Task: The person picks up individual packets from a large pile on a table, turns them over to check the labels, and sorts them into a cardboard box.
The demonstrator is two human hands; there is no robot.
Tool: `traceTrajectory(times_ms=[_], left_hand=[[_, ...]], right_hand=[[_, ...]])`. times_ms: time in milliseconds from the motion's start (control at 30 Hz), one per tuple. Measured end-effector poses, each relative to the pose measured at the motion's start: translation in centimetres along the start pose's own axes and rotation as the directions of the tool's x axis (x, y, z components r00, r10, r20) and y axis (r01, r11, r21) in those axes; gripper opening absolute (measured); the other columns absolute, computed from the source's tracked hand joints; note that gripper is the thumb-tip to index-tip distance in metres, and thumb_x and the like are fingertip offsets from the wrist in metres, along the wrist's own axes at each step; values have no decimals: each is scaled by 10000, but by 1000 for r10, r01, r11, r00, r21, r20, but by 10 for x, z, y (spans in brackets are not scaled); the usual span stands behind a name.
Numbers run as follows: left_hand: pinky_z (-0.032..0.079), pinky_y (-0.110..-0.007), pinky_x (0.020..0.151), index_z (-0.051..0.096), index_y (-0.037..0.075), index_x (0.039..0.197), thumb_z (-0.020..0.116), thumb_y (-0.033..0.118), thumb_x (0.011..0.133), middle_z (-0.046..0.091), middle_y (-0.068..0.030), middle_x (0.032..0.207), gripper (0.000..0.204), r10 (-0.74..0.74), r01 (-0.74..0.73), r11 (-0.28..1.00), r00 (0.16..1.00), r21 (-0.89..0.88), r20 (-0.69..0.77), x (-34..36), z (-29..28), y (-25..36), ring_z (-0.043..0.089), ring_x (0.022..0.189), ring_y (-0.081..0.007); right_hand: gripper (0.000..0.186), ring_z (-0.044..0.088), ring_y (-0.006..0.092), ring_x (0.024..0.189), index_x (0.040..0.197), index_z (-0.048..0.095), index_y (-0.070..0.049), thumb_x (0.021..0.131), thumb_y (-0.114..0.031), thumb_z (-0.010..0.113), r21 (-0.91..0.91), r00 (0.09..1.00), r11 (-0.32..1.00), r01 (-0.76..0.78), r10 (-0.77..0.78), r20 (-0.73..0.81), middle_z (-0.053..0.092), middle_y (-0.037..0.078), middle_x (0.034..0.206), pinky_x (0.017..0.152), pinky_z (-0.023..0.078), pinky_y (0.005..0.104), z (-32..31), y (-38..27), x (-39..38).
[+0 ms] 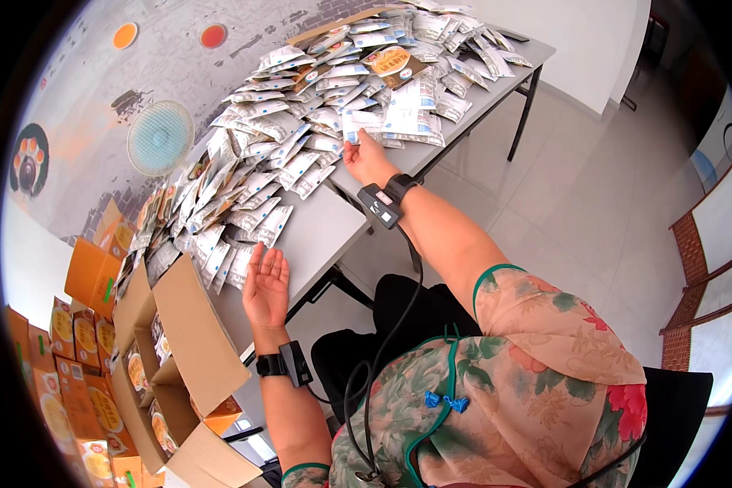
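Observation:
A large heap of silver-white sealed packets (pixel 256 124) covers the back of the grey table (pixel 321 232). At the heap's front edge, my right hand (pixel 369 163) has its fingers bent against the lower edge of a white packet (pixel 361 122), gripping it there. Part of that grip is hidden by the fingers. My left hand (pixel 266 289) is held palm up with its fingers stretched, nothing in it, just in front of the packets at the left. A brown and orange printed packet (pixel 394 65) lies on top of the heap.
Left of my left forearm stands an open cardboard box (pixel 199 333) with dividers and printed packs inside. Orange cartons (pixel 81 333) are stacked beyond it. A round fan (pixel 161 138) stands by the wall. A black cable (pixel 398 317) runs from my wrist devices across my lap.

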State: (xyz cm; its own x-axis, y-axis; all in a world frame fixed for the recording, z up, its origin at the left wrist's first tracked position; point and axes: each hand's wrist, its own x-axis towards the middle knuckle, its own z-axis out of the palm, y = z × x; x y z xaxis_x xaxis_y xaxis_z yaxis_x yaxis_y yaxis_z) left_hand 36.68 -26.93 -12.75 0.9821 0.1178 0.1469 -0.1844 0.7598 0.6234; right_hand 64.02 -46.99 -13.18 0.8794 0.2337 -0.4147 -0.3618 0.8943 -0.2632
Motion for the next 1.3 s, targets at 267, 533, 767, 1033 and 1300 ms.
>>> traceTrajectory(times_ms=[267, 533, 767, 1033, 1300], left_hand=[[390, -363, 977, 381, 11, 1299, 426, 260, 946, 552, -132, 1145, 434, -13, 13, 1000, 1000, -6, -9, 2, 1, 0, 511, 1096, -234], [391, -362, 978, 383, 11, 1297, 422, 261, 948, 554, -131, 1144, 430, -15, 15, 1000, 1000, -8, -2, 3, -1, 1, 513, 1096, -234], [376, -386, 992, 384, 10, 1297, 426, 266, 946, 537, -149, 1166, 436, -43, 43, 999, 999, -9, -7, 0, -1, 3, 480, 1139, -264], [444, -363, 877, 378, -7, 1296, 331, 404, 959, 531, -164, 1181, 534, -122, 124, 991, 992, -56, 37, 5, -6, 4, 519, 1083, -266], [472, -245, 565, 445, 23, 1250, 265, 463, 958, 600, -82, 1084, 558, -137, 149, 982, 985, -115, 110, 2, -11, 9, 593, 840, -143]], right_hand=[[237, 517, 89, 572, 876, 524, -42, 893, -277, 548, 31, 991, 995, -92, 88, 100, 516, 21, 690, 491, 403, 194, 4, 18, -25], [203, 495, 51, 537, 900, 549, -39, 891, -243, 545, 83, 976, 985, -151, 136, 170, 619, 40, 801, 484, 404, 167, 3, 39, -75], [138, 476, 55, 522, 842, 565, -67, 860, -202, 591, -234, 948, 968, -91, 156, 279, 608, 37, 732, 461, 385, 179, -14, 74, -134], [214, 493, 59, 609, 932, 588, -57, 856, -257, 577, -733, 784, 662, 157, 367, 500, 590, 3, 779, 569, 417, 206, -20, 95, -173], [363, 527, 80, 733, 1082, 548, 0, 836, -261, 601, -773, 564, 449, 448, 529, 634, 586, 20, 889, 614, 436, 227, -16, 95, -164]])
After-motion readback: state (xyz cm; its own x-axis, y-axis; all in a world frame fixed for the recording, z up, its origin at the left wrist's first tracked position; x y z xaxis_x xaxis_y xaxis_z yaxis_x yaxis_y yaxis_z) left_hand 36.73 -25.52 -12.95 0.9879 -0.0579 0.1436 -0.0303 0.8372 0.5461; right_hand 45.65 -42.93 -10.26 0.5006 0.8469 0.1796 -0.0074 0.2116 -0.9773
